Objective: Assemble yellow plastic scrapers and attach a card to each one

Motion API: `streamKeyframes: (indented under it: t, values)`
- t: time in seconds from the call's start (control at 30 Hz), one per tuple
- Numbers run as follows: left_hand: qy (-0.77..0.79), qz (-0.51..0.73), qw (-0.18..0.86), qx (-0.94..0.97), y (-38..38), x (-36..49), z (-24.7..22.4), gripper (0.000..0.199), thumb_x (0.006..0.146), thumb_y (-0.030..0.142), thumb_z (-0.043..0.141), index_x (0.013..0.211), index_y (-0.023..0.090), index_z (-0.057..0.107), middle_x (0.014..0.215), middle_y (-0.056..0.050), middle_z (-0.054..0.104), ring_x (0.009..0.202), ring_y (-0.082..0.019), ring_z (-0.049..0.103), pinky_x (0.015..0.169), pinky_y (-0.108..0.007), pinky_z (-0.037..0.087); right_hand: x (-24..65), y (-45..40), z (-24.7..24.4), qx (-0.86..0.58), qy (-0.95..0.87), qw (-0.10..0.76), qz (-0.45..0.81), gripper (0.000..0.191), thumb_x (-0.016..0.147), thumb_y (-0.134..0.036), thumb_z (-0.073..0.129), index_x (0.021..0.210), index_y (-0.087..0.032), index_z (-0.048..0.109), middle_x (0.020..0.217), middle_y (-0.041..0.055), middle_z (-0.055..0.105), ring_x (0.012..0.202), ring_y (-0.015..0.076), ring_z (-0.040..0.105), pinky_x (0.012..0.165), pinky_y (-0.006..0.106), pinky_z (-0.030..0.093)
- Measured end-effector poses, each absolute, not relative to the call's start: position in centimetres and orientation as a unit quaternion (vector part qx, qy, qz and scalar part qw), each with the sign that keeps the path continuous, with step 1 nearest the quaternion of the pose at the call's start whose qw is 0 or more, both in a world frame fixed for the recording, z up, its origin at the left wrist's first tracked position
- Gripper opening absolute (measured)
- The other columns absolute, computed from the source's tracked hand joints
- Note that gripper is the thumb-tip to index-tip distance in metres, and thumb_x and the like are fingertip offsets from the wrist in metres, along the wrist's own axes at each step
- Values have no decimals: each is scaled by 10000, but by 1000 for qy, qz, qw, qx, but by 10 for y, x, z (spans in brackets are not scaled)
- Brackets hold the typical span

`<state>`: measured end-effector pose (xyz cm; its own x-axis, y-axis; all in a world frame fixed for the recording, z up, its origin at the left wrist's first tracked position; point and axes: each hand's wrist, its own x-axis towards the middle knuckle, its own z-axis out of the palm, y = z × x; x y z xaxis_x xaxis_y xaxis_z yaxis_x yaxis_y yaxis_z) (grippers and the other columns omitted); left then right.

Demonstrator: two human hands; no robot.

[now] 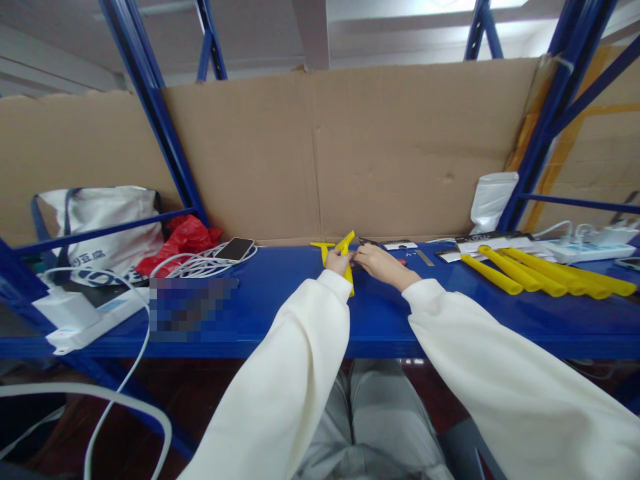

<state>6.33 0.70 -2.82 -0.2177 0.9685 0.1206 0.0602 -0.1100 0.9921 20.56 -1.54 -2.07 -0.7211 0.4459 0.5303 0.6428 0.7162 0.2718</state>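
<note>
My left hand (338, 263) is closed around a yellow plastic piece (346, 243) with a flared end and branching arms, held just above the blue tabletop. My right hand (383, 265) is beside it, fingers pinched together close to the piece. What those fingertips hold is too small and partly hidden. Behind the right hand lie a dark slim tool (369, 241) and a black-and-white card (399, 245). A thin grey metal strip (425, 258) rests to the right. Something small and red shows past the right hand.
Several yellow tubes (523, 273) lie on the right, beside a white power strip (587, 249). On the left are a phone (236, 249) on coiled white cable, a red plastic bag (185, 241), a cloth bag (107, 223) and another power strip (100, 323). Cardboard (240, 160) walls the back.
</note>
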Motion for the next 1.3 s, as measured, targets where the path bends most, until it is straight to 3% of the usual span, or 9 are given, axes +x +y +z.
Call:
streamKeyframes:
  t: [0.13,0.3,0.4,0.5,0.67,0.83,1.07,1.3]
  values:
    - [573,544,408,457,8,60,-28,324,743,43,685,1055,127,713,664,-26,677,686,-209,719,657,-309,579,205,-16,-20,-282,-905,254,-193,309,955,-134,407,993,-155,712,1017,145,675,974,244,601,909,420,499]
    - [566,554,412,451,11,59,-29,226,730,38,668,926,127,737,598,-14,649,669,-201,714,638,-295,578,219,-12,-16,-349,-824,405,-186,400,926,-169,435,1284,-186,613,1320,165,604,1232,284,548,1027,492,452]
    - [559,568,414,439,10,61,-29,173,724,44,683,877,111,727,588,-16,645,631,-187,700,610,-279,572,235,-2,-17,-431,-758,455,-179,463,893,-245,522,1347,-163,561,1371,183,573,1254,322,535,1037,519,442]
    - [556,567,422,437,9,62,-28,157,731,41,685,869,107,724,560,-5,620,586,-167,677,571,-260,558,246,8,-21,-509,-719,455,-131,425,858,-319,594,1234,-127,639,1268,212,636,1171,350,586,1008,537,461]
    - [557,550,428,452,11,60,-29,162,750,62,676,881,130,742,604,-27,656,625,-173,691,600,-271,569,252,14,-22,-535,-722,440,-4,193,824,-294,647,942,-164,728,998,140,734,974,261,672,946,424,519]
    - [565,550,421,449,13,59,-29,184,750,71,676,906,134,749,641,-42,685,676,-196,715,619,-284,578,248,11,-19,-540,-685,479,102,134,751,-227,725,870,-168,703,877,86,741,857,212,695,876,377,556]
    - [558,584,418,417,7,61,-26,183,771,71,666,938,107,732,692,-60,705,665,-183,707,580,-263,554,238,1,-13,-454,-623,559,305,258,696,-117,773,903,-166,627,848,60,747,778,161,699,819,344,583]
    - [560,604,428,372,7,58,-22,251,922,269,547,1086,143,690,874,-82,744,810,-211,731,683,-305,564,240,-7,-4,-455,-598,577,320,220,755,-164,770,722,-188,553,650,-1,673,611,118,643,708,283,569]
